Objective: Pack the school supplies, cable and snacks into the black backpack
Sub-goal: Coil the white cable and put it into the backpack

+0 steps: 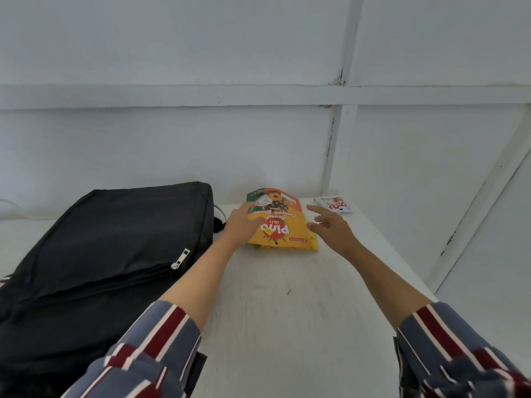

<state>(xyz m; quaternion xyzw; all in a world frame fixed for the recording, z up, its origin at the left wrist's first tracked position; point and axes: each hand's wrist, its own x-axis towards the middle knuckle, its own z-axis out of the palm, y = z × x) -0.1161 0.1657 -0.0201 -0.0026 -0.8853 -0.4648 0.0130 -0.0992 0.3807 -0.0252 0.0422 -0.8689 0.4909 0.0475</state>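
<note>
The black backpack (pixel 109 254) lies flat on the left of the white table, its zip pull (pixel 180 258) at the near right side. A yellow and orange biscuit packet (pixel 280 222) lies beyond it by the wall, with a second yellow packet partly showing underneath. My left hand (pixel 240 225) rests on the packet's left edge, fingers laid over it. My right hand (pixel 330 225) hovers at the packet's right edge with fingers spread, holding nothing. A small white and red snack sachet (pixel 334 204) lies further right near the wall.
The white table (pixel 287 297) ends at a right edge running diagonally past my right forearm. A white panelled wall stands close behind. A thin white cable (pixel 17 206) shows at the far left behind the backpack. A dark strap (pixel 219 222) pokes out beside the backpack.
</note>
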